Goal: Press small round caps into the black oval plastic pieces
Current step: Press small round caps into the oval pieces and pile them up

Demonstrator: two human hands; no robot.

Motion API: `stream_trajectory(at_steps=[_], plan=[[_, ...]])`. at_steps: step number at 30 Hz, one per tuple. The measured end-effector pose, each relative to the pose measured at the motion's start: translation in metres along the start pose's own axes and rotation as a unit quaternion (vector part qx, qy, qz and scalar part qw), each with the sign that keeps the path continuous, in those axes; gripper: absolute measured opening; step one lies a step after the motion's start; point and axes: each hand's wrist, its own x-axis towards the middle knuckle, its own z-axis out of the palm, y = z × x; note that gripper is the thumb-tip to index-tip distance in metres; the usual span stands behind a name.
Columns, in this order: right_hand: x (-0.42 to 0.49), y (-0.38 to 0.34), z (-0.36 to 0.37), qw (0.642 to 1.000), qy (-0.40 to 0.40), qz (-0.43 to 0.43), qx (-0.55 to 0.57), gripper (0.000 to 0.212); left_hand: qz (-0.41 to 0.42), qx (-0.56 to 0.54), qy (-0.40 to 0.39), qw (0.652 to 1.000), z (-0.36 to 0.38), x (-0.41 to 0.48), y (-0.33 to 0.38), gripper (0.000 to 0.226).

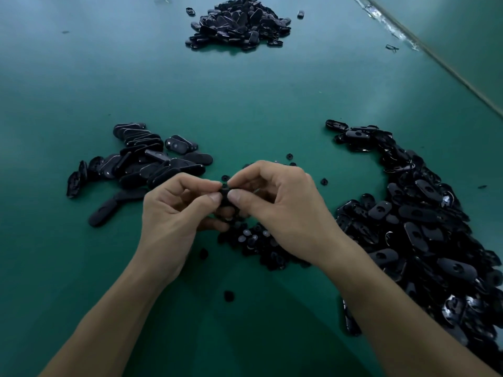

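Observation:
Both hands meet above the green table (245, 110) at the centre. My left hand (174, 210) and my right hand (277, 205) pinch one black oval piece (225, 198) between thumbs and forefingers; most of it is hidden by the fingers. Whether a cap sits in it cannot be told. A heap of small round caps (253, 240) lies on the table just under the hands, partly covered by my right wrist. Loose caps (228, 296) lie scattered around.
A big pile of black oval pieces (424, 227) runs down the right side. A smaller group of oval pieces (141, 161) lies to the left. Another heap (239, 24) sits far back at the centre. The table's edge (435, 58) crosses the upper right.

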Motion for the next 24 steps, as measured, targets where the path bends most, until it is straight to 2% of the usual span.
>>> stream_trajectory(at_steps=[9,11,13,17,19,24], plan=[[0.002,-0.001,-0.003,1.0,0.02,0.003,0.007,0.009,-0.009,-0.001,0.01,1.0,0.001,0.0,0.001,0.015],[0.001,0.002,-0.005,0.998,0.047,0.009,-0.041,0.007,-0.013,-0.021,0.012,1.0,0.003,0.001,0.003,0.009],[0.001,0.005,-0.006,0.989,0.052,0.02,-0.141,0.007,-0.022,-0.057,0.021,0.998,0.003,0.002,0.005,0.008],[-0.005,0.01,-0.002,0.937,-0.025,0.062,-0.343,0.031,-0.037,-0.086,0.024,0.995,0.002,0.002,0.008,0.009],[-0.007,0.009,0.002,0.927,-0.035,0.068,-0.367,0.033,-0.04,-0.085,0.025,0.995,0.003,0.002,0.008,0.009],[-0.006,0.005,0.003,0.929,-0.021,0.063,-0.364,0.016,-0.042,-0.088,0.024,0.995,0.003,0.002,0.009,0.011]])
